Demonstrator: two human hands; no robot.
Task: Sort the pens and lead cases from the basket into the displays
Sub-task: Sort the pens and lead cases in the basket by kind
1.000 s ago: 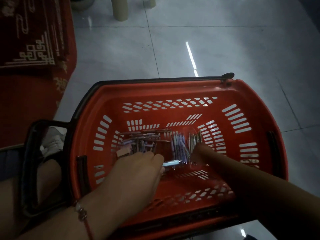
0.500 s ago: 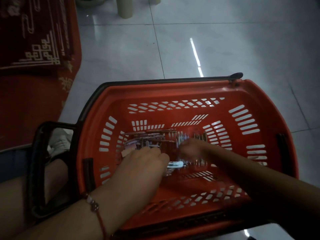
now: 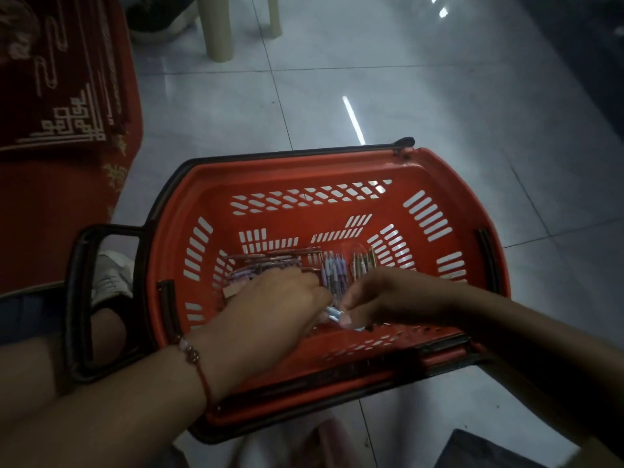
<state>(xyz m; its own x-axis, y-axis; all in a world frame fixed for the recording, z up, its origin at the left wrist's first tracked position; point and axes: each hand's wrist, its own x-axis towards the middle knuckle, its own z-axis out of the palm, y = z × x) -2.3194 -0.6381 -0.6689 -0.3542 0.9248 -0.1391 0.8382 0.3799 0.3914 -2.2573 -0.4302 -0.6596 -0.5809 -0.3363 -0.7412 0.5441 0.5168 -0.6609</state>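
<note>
The basket (image 3: 449,170) sits on the floor (image 3: 439,96) — pens (image 3: 334,268) lie inside at its bottom, a rug (image 3: 50,96) to its left, chair legs (image 3: 219,28) behind it

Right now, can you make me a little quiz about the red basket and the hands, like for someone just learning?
1. True or false: both hands are inside the red basket.
2. What does the left hand hold together with the right hand? A) a light blue pen B) a spoon C) a key
3. Fill in: the purple pens lie on the basket's ____.

Key
1. True
2. A, though dim light hides how the fingers grip
3. bottom
</note>
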